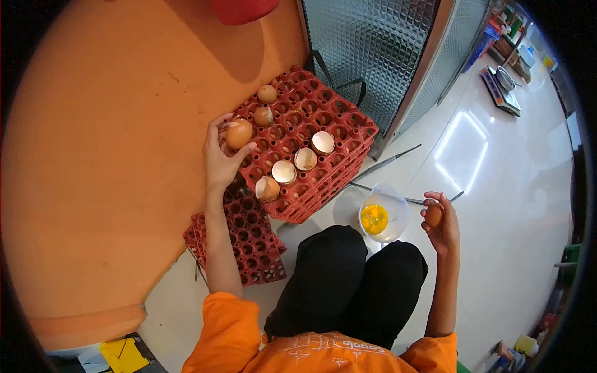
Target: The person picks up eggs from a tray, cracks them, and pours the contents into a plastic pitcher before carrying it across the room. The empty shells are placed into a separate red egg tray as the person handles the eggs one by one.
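Note:
My left hand [225, 152] is closed round a brown egg [239, 133] at the left edge of the stacked red egg trays [298, 208]. In my right hand [443, 227], right of the clear measuring cup [396, 214], is another brown egg [435, 215]. Yellow yolks [374, 219] lie in the cup on the floor. Several broken shells stand on the top tray, among them an open white-lined shell [323, 143] and a brown one [267, 189]. Near the tray's back corner sits a brown egg or shell [267, 94]; which one, I cannot tell.
More red trays [249, 239] lie on the floor at lower left, beside the orange wall [112, 155]. A glass-paned door [373, 56] stands behind the stack. A scale [500, 93] with a pan is at upper right. Above hangs a red container [242, 9].

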